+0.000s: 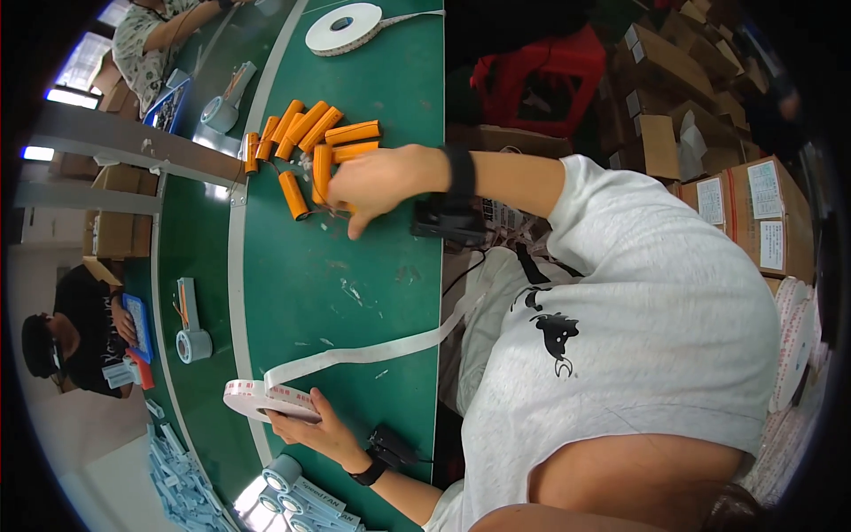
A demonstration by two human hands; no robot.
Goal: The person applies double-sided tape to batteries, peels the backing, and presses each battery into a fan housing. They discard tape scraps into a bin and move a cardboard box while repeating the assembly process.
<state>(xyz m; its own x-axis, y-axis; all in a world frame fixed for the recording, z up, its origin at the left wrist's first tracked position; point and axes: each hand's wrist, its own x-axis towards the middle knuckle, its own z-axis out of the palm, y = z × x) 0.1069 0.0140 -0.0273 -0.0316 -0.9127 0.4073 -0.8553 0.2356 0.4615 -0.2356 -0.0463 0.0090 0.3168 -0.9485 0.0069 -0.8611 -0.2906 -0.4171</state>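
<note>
My left hand point(324, 432), in the lower middle, grips a roll of white tape point(253, 397) with red print, the thumb on its edge. A loose strip of this tape point(355, 355) runs from the roll across the bench to the right, over my lap. Higher up, my right hand point(381, 182) reaches among orange cylindrical batteries point(306, 129). Its curled fingers, slightly blurred, close on one orange battery point(321, 168); their undersides are hidden. Another battery point(293, 196) with a dark end lies beside the fingertips, and several more lie in a loose row behind.
A second white roll point(346, 28) rests on the green bench point(337, 275) at the top. Pale blue fans point(301, 496) stand at the lower edge. Beyond a metal rail, two other people sit near blue trays point(137, 328). A red stool point(541, 80) and cardboard boxes point(753, 213) are at right.
</note>
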